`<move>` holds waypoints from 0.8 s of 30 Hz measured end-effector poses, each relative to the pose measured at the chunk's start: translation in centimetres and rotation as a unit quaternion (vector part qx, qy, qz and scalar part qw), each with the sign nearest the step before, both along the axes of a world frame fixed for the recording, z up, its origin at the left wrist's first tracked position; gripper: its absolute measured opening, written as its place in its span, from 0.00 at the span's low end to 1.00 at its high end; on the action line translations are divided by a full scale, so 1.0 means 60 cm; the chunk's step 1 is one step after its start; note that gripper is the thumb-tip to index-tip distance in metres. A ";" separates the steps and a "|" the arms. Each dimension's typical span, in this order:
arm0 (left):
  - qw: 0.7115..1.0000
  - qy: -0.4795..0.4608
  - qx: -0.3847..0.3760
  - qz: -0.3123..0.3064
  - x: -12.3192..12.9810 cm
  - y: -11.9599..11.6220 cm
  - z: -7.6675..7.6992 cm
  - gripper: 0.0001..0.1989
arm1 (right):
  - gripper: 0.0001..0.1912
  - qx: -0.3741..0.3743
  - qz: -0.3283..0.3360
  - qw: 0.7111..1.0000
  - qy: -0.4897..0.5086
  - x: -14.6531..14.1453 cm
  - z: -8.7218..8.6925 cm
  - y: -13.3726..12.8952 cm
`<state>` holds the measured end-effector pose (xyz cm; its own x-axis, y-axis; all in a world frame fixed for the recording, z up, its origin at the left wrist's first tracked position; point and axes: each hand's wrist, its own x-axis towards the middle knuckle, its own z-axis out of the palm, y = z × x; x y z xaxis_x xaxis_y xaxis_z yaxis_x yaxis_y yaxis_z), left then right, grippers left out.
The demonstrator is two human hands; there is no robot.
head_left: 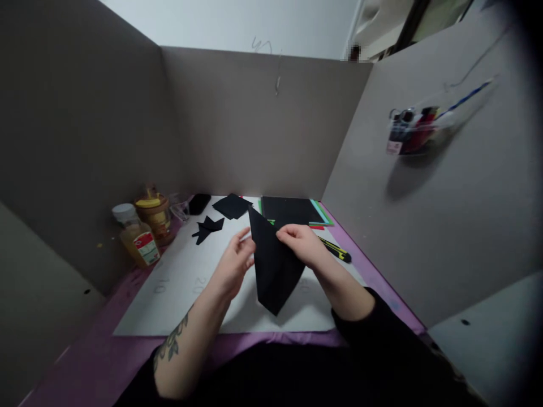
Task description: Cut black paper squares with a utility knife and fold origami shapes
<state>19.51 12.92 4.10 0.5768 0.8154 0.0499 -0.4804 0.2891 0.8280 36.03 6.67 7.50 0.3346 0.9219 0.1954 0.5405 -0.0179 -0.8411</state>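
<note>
A folded sheet of black paper (275,265) hangs tilted above the white board, its sharp point up and its wide end down. My right hand (300,242) pinches it along the upper right edge between thumb and fingers. Beside the paper's left edge is my left hand (238,260), fingers loosely bent and apart; whether the fingertips touch the paper is hard to tell. Beyond my left hand lies a small folded black paper figure (208,228). Behind it is another black folded paper piece (232,206).
A white board (178,308) with printed numbers covers the purple cloth (85,362). Coloured sheets topped with black (291,210) lie at the back; a yellow-black cutter (339,251) is at right. A glue bottle (142,240) and jar (155,215) stand left. Grey partitions (263,124) enclose the table.
</note>
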 end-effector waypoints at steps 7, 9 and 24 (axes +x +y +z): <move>0.989 0.135 0.053 -0.041 0.019 -0.026 -0.049 0.19 | 0.15 0.014 -0.041 0.996 0.078 0.019 -0.015 0.024; 0.988 0.141 0.048 -0.037 0.018 -0.019 -0.055 0.17 | 0.15 0.023 -0.043 0.996 0.081 0.022 -0.018 0.022; 0.986 0.169 -0.013 0.013 -0.006 0.011 -0.065 0.15 | 0.17 0.072 -0.039 0.988 0.133 0.054 -0.074 0.019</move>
<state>19.12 13.57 0.21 0.5365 0.8281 -0.1629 -0.1867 0.3047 0.9340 39.26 7.80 3.07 0.4604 0.8607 0.2175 0.3014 0.0789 -0.9502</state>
